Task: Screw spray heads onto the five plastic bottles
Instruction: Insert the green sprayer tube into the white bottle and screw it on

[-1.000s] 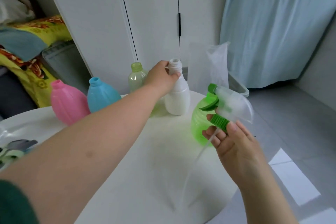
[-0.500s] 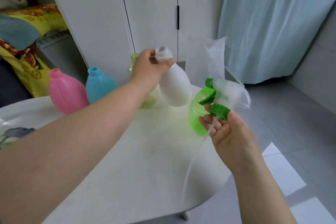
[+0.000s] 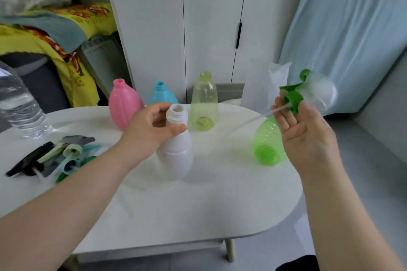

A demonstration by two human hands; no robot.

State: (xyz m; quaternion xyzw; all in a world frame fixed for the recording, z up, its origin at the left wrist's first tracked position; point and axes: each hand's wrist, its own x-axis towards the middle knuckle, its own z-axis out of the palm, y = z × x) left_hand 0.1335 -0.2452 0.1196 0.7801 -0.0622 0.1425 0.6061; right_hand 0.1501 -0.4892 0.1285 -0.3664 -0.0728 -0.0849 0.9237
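Left hand (image 3: pixel 152 130) fingers clamped on white bottle (image 3: pixel 176 152) neck, centre frame, mouth up. Right hand (image 3: pixel 306 130) fingers pinch spray head (image 3: pixel 308 92) upper right; its tube (image 3: pixel 248 121) slants down-left toward the mouth.

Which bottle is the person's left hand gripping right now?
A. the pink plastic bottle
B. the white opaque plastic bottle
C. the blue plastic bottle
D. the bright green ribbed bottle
B: the left hand is wrapped around the neck of the white opaque plastic bottle, while the right hand holds the green-collared clear spray head.
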